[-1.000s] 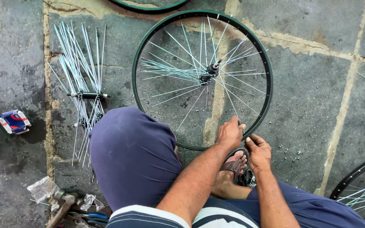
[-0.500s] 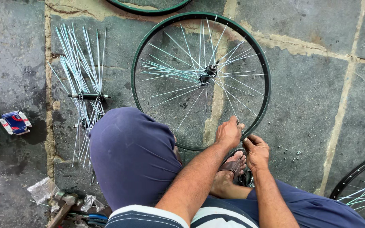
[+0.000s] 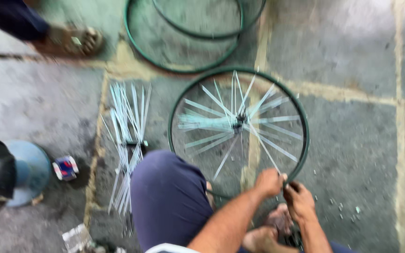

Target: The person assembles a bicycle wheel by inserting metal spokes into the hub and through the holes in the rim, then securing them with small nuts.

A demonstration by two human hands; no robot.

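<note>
A: What does the figure show?

B: A wheel (image 3: 238, 129) lies flat on a stone floor (image 3: 352, 140), its green rim (image 3: 305, 140) ringed round a hub (image 3: 238, 122) from which pale spokes (image 3: 263, 145) fan out. It sits just beyond the person's knee (image 3: 167, 197), centre of view. The frame is blurred by motion.

A: Where are the hands?

B: Both meet at the near right arc of the rim. The left hand (image 3: 269, 182) is closed in a pinch at the point where a spoke reaches the rim; the right hand (image 3: 298, 201) is closed just beside it, fingers curled against the rim. Whether either holds a small tool or a nipple cannot be told.

A: How is such work best handled, judging from this pose?

B: Probably by steadying the rim with one hand while the other turns at the spoke end in small, even amounts, keeping the wheel flat so that the spoke stays straight in its hole.

A: What else appears?

B: A bundle of loose spokes (image 3: 127, 140) lies left of the wheel. Two bare rims (image 3: 183, 65) lie beyond it. A blue tub (image 3: 29, 171) and a small box (image 3: 65, 167) stand at far left, and another person's sandalled foot (image 3: 73, 41) shows at top left.
</note>
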